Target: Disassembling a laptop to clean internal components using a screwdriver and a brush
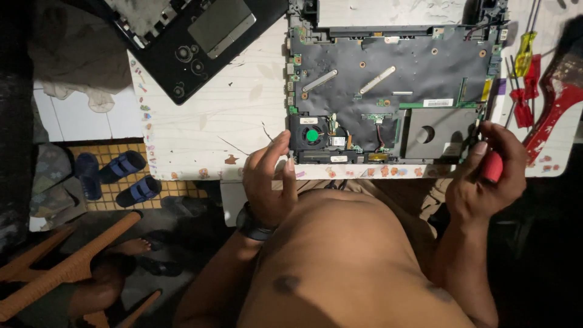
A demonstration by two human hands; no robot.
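On the white worktable point(200, 121), toward 12 o'clock from the seated person, lies an opened laptop base point(395, 91): dark shielded board, small fan with green hub point(312, 135) at its 7 o'clock corner, grey drive bay at 5 o'clock.

Left hand point(270, 182): half-curled, holding nothing, fingertips touching the chassis edge just beside the fan.

Right hand point(486, 176): closed around a red-handled screwdriver point(493, 165), shaft pointing toward the 4 o'clock corner of the base; tip hidden in shadow.

Handling judgement: chassis looks rigid but light; exposed board, ribbon connectors and fan wires are fragile. Best held by the plastic frame edges, as the left hand does, never by the board or fan. Screwdriver grip is smooth and rounded, may slip under torque.

Nearby: detached palmrest panel point(194, 42) at 10 o'clock; red and yellow tools point(525, 73) and a red-handled brush point(555, 103) at 2 o'clock. Blue sandals point(118, 173) on the floor at 9 o'clock.
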